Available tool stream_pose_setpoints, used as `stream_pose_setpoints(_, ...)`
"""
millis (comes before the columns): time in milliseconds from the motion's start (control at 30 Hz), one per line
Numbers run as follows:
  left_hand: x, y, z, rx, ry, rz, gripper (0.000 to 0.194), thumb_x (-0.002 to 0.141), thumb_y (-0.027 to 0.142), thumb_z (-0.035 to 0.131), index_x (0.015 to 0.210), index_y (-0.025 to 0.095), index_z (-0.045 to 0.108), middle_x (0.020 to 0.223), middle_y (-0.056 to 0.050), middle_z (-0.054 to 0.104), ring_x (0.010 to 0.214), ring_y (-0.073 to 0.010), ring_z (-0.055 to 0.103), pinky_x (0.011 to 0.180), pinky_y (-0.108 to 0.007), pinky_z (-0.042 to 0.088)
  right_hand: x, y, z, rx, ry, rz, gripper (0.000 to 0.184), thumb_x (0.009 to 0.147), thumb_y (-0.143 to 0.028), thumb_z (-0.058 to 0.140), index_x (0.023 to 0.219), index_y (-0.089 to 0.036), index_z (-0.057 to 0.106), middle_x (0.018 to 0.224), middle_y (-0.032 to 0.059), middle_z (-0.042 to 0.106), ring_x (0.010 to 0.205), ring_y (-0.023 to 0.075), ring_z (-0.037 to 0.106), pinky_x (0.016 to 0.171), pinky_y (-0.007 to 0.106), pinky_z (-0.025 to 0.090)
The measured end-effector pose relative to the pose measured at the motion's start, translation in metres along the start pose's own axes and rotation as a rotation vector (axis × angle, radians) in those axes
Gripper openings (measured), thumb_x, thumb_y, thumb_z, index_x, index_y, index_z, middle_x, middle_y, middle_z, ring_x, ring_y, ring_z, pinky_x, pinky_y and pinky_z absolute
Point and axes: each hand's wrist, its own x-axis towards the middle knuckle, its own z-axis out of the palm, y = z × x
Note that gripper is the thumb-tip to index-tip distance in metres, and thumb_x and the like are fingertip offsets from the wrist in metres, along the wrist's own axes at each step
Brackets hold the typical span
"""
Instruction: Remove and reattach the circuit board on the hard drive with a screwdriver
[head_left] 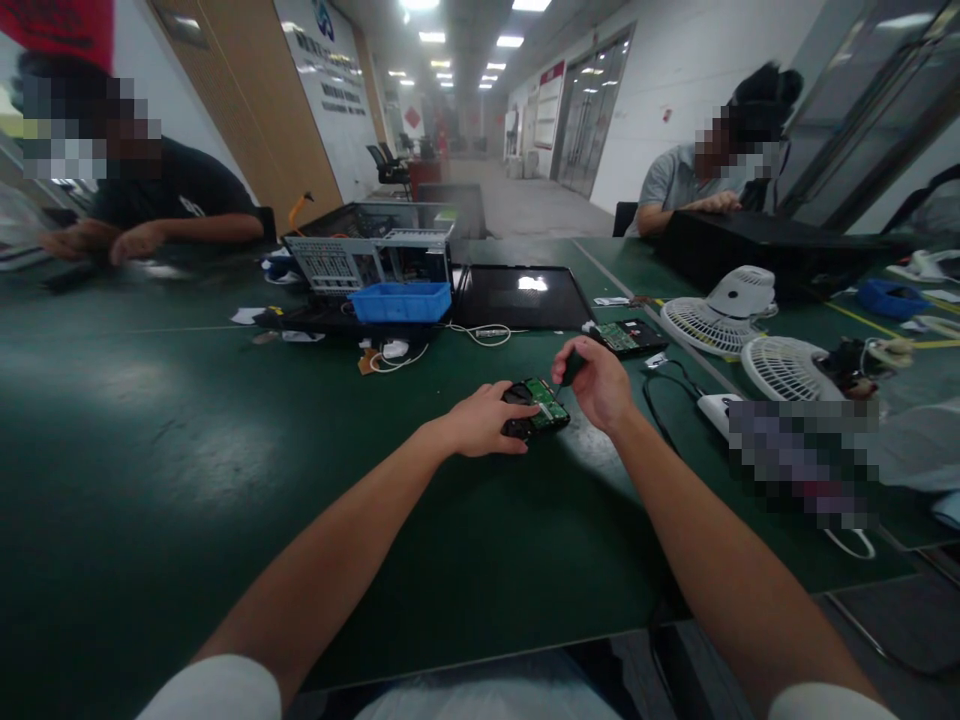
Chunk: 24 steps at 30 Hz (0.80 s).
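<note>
A hard drive [553, 412] with a green circuit board facing up rests on the green table in front of me. My left hand [484, 420] grips it from the left, with fingers stretched over its top and the thumb along the near side. In my right hand [602, 388] is a screwdriver [573, 367] with a dark handle. Its thin shaft points down at the right part of the circuit board; whether the tip touches a screw is too small to tell. A second drive [630, 337] with a circuit board lies beyond my right hand.
A blue bin [401, 303] stands before an open computer case [337, 262], beside a black panel [525, 297]. White fan parts [712, 318], cables and a white power strip [721, 412] lie on the right. Two people sit across the table, one by a black case [750, 250].
</note>
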Motion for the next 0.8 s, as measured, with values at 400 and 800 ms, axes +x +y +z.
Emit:
stream_pose_setpoints(400,-0.0004,0.0006,-0.0020,0.000,-0.039,-0.022,0.076,0.089,0.064,0.068,0.158,0.041,0.044,0.169,-0.009,0.024,0.149,-0.0414,0.031,0.119,-0.052,0.032,0.0024,-0.0030,-0.0024,0.035,0.007,0.006,0.033,0.088,-0.047,0.049,0.069,-0.023,0.062,0.065,0.0017,0.047,0.059,0.0168,0.046,0.057,0.032,0.040)
stream_pose_setpoints(800,-0.0009,-0.0003,-0.0014,-0.003,-0.022,-0.005,0.075,0.089,0.063,0.068,0.157,0.040,0.046,0.167,-0.010,0.026,0.150,-0.0416,0.030,0.119,-0.051,0.033,0.0023,-0.0034,-0.0022,0.061,0.002,0.018,0.032,0.088,-0.044,0.049,0.068,-0.023,0.061,0.064,0.0019,0.046,0.059,0.0175,0.045,0.059,0.034,0.040)
